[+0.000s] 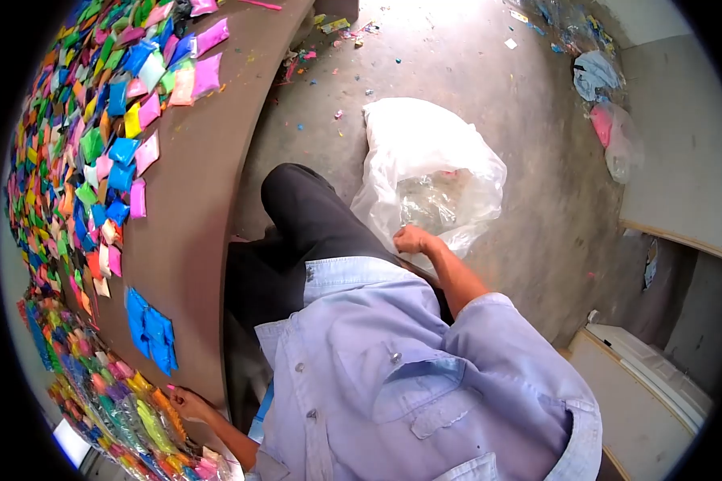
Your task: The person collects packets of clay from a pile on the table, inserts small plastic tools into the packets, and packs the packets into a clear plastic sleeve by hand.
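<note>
My right hand [411,239] is closed at the near rim of a large white plastic bag [425,132] on the floor. Whatever its fingers hold, if anything, is too small to make out. Crumpled clear plastic [433,200] shows inside the bag's mouth. Low on the left, my left hand [189,404] lies at the table, its fingers stretched toward a strip of orange packets [168,413]. I see nothing held in it. Just beyond that hand, a few blue packets [151,329] lie together on the brown table [188,208].
A big heap of small colourful packets [96,144] covers the table's far left side. Clear-wrapped bundles of coloured packets [128,409] lie nearer. Scraps litter the floor [329,96]. Plastic bags [610,132] lie by the right wall, and a white-topped box [642,361] stands lower right.
</note>
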A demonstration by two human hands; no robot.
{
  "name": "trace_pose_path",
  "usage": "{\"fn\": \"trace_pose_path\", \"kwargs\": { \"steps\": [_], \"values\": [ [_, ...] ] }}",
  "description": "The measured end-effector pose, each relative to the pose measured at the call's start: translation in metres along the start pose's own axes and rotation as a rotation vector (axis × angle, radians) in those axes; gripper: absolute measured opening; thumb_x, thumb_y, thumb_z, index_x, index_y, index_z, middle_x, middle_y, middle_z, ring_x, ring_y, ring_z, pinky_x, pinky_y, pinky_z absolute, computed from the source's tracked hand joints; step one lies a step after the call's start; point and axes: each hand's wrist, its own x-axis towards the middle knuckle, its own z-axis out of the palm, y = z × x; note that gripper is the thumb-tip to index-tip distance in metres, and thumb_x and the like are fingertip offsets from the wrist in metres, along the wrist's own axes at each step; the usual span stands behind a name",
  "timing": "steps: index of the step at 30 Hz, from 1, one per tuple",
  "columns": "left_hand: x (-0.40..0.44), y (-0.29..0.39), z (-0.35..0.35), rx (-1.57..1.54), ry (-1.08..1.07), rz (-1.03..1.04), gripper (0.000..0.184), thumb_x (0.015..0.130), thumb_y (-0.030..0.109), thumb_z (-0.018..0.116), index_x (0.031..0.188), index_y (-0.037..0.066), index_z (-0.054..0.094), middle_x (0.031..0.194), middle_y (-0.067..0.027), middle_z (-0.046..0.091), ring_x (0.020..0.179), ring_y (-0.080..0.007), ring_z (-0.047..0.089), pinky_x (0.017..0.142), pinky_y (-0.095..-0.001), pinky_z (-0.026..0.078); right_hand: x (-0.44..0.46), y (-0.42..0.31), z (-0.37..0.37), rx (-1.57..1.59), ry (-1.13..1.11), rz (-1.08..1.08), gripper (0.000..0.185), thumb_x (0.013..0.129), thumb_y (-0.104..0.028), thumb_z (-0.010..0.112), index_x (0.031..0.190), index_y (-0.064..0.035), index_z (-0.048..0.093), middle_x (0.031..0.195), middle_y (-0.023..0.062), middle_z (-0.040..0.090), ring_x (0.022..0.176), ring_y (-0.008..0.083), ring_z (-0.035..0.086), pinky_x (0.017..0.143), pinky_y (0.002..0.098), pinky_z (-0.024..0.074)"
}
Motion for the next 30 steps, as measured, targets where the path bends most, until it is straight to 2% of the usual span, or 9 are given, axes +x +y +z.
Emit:
{"fn": "trace_pose_path", "kwargs": {
  "steps": [4, 6, 8, 12, 18, 21, 23, 26, 30],
  "values": [
    [0.002, -0.003, -0.004, 0.041, -0.033, -0.037, 0.048, 0.102, 0.045, 0.069, 0.106, -0.002, 0.075, 0.097, -0.0158, 0.076, 0.087, -0.0299, 0.070, 0.082, -0.0405, 0.056, 0.006, 0.010, 0.018, 0.126, 0.028, 0.018, 0.026, 0.087, -0.017, 0.060, 0.086, 0.0019, 0.077, 0.074, 0.0126, 0.073, 0.068, 0.0209, 0.071, 0.068, 0.0388, 0.0586],
    [0.004, -0.001, -0.005, 0.035, -0.051, -0.037, 0.049, 0.102, 0.046, 0.069, 0.106, -0.002, 0.075, 0.097, -0.0161, 0.077, 0.087, -0.0303, 0.070, 0.082, -0.0408, 0.056, 0.001, 0.009, 0.010, 0.616, 0.347, 0.342, 0.024, 0.087, -0.008, 0.055, 0.092, 0.0028, 0.076, 0.073, 0.0152, 0.072, 0.067, 0.0214, 0.073, 0.059, 0.0380, 0.0593],
    [0.007, -0.001, -0.005, 0.091, -0.040, -0.026, 0.049, 0.102, 0.047, 0.069, 0.105, -0.002, 0.075, 0.098, -0.0165, 0.077, 0.089, -0.0309, 0.070, 0.084, -0.0414, 0.056, -0.003, 0.013, -0.008, 0.445, 0.525, 0.311, 0.027, 0.088, -0.004, 0.051, 0.098, 0.0024, 0.076, 0.074, 0.0183, 0.072, 0.066, 0.0223, 0.075, 0.053, 0.0383, 0.0597],
    [0.007, 0.006, -0.009, 0.117, -0.063, -0.009, 0.050, 0.103, 0.047, 0.068, 0.105, -0.003, 0.076, 0.100, -0.0174, 0.076, 0.091, -0.0313, 0.070, 0.085, -0.0420, 0.057, -0.007, 0.036, -0.030, -0.148, 0.916, 0.222, 0.025, 0.089, -0.014, 0.061, 0.102, 0.0004, 0.077, 0.084, 0.0191, 0.077, 0.084, 0.0393, 0.076, 0.079, 0.0476, 0.0611],
    [0.009, 0.009, -0.015, 0.113, -0.129, 0.002, 0.049, 0.103, 0.044, 0.068, 0.108, -0.003, 0.076, 0.103, -0.0184, 0.075, 0.093, -0.0320, 0.069, 0.086, -0.0417, 0.056, -0.006, 0.030, -0.062, -0.006, 0.972, 0.238, 0.040, 0.088, -0.026, 0.069, 0.118, -0.0010, 0.074, 0.110, 0.0206, 0.076, 0.096, 0.0420, 0.074, 0.090, 0.0480, 0.0575],
    [0.014, 0.005, -0.012, 0.200, -0.103, -0.042, 0.047, 0.103, 0.042, 0.068, 0.110, -0.004, 0.075, 0.104, -0.0190, 0.075, 0.093, -0.0325, 0.068, 0.086, -0.0417, 0.056, 0.067, 0.092, -0.054, 0.146, 1.022, 0.245, 0.059, 0.086, -0.019, 0.077, 0.139, 0.0026, 0.060, 0.109, 0.0185, 0.075, 0.084, 0.0334, 0.076, 0.073, 0.0435, 0.0603],
    [0.017, -0.006, -0.013, 0.135, -0.132, 0.023, 0.045, 0.103, 0.039, 0.068, 0.112, -0.005, 0.075, 0.103, -0.0189, 0.075, 0.094, -0.0312, 0.068, 0.087, -0.0408, 0.055, 0.054, 0.049, -0.076, 0.706, 0.875, 0.349, 0.076, 0.084, -0.010, 0.080, 0.149, 0.0083, 0.045, 0.102, 0.0169, 0.074, 0.072, 0.0241, 0.074, 0.054, 0.0347, 0.0579],
    [0.017, 0.003, -0.020, 0.125, -0.187, -0.028, 0.044, 0.103, 0.037, 0.069, 0.113, -0.005, 0.074, 0.103, -0.0181, 0.075, 0.094, -0.0295, 0.069, 0.086, -0.0399, 0.056, 0.047, 0.022, -0.081, 0.929, 0.798, 0.358, 0.073, 0.083, -0.009, 0.079, 0.146, 0.0090, 0.046, 0.097, 0.0158, 0.072, 0.068, 0.0238, 0.072, 0.054, 0.0333, 0.0578],
    [0.032, -0.019, -0.024, 0.109, -0.231, 0.032, 0.044, 0.102, 0.037, 0.069, 0.113, -0.005, 0.074, 0.103, -0.0171, 0.075, 0.092, -0.0290, 0.069, 0.085, -0.0396, 0.056, 0.050, 0.032, -0.074, 0.782, 0.827, 0.408, 0.024, 0.083, -0.013, 0.074, 0.104, -0.0014, 0.074, 0.078, 0.0064, 0.069, 0.067, 0.0197, 0.071, 0.055, 0.0339, 0.0528]
  ]
}}
